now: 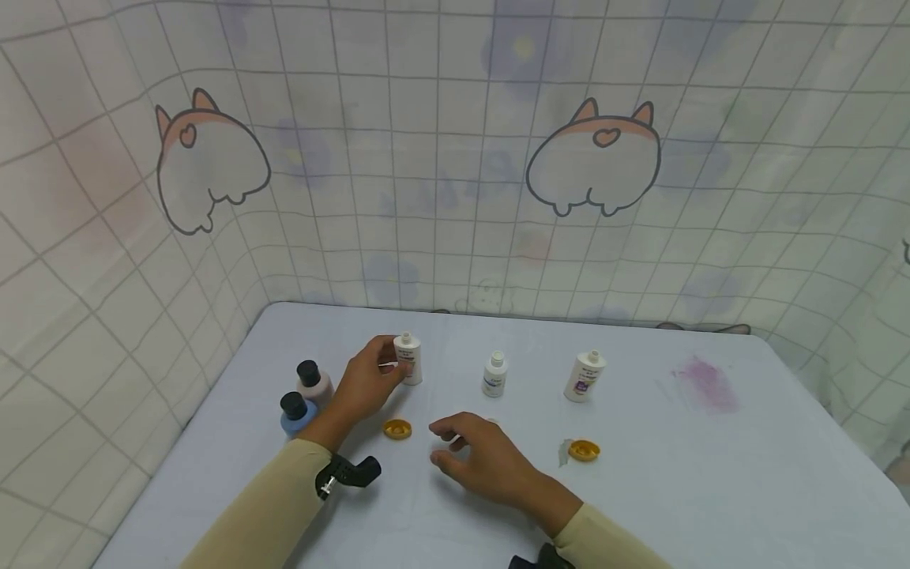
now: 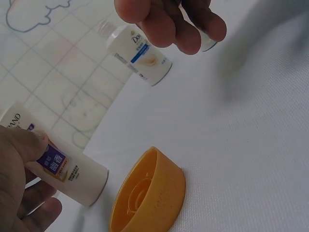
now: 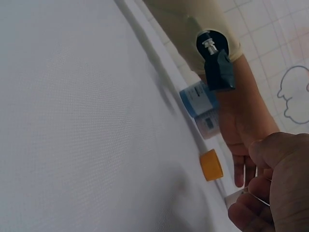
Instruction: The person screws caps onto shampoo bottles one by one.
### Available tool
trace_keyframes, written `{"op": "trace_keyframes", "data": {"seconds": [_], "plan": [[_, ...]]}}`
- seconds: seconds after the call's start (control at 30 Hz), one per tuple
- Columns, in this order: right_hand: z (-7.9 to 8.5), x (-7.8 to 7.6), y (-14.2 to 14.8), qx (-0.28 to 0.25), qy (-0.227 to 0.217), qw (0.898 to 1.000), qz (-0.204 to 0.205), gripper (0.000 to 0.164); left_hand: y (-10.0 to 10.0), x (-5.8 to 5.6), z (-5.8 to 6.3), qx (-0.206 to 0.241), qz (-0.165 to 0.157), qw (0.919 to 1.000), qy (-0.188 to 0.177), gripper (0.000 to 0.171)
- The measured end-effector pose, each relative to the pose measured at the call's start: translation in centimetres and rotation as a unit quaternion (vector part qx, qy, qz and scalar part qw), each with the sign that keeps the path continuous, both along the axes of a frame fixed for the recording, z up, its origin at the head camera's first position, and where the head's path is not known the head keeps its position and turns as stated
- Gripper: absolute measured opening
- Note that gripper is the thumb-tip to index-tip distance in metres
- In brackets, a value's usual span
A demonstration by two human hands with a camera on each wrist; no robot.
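My left hand [image 1: 366,383] grips a white shampoo-type bottle [image 1: 410,371] around its side, thumb across the front. In the left wrist view this bottle [image 2: 79,181] has a purple label and stands tilted. My right hand [image 1: 490,462] is over the table with fingers loosely bent, holding nothing; its fingertips point toward an orange cap [image 1: 397,429]. That cap [image 2: 149,193] lies hollow side showing, between the hands. A small white Dove bottle [image 1: 494,374] stands beyond the right hand.
Another white bottle [image 1: 585,376] stands to the right, with a second orange cap [image 1: 584,450] nearer me. Blue [image 1: 297,416] and pale pink [image 1: 317,387] bottles with black caps stand beside my left forearm. A purple stain [image 1: 707,385] marks the white tabletop [image 1: 753,474]; a curtain hangs behind.
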State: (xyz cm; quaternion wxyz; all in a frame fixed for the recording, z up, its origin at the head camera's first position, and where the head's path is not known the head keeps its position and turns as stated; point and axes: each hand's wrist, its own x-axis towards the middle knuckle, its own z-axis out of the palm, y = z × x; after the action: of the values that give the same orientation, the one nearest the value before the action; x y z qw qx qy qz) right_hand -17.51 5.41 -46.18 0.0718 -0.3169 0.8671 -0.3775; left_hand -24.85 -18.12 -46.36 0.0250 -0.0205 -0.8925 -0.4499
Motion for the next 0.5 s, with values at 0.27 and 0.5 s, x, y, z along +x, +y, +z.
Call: {"op": "trace_keyframes", "data": {"seconds": [0.27, 0.5], "plan": [[-0.4, -0.2, -0.8, -0.004, 0.022, 1.000, 0.000, 0.041, 0.0, -0.1, -0.1, -0.003, 0.002, 0.9999, 0.011, 0.048], [-0.4, -0.5, -1.9, 0.010, 0.019, 1.000, -0.005, 0.040, 0.0, -0.1, 0.0, -0.002, 0.007, 0.9999, 0.012, 0.045]]}}
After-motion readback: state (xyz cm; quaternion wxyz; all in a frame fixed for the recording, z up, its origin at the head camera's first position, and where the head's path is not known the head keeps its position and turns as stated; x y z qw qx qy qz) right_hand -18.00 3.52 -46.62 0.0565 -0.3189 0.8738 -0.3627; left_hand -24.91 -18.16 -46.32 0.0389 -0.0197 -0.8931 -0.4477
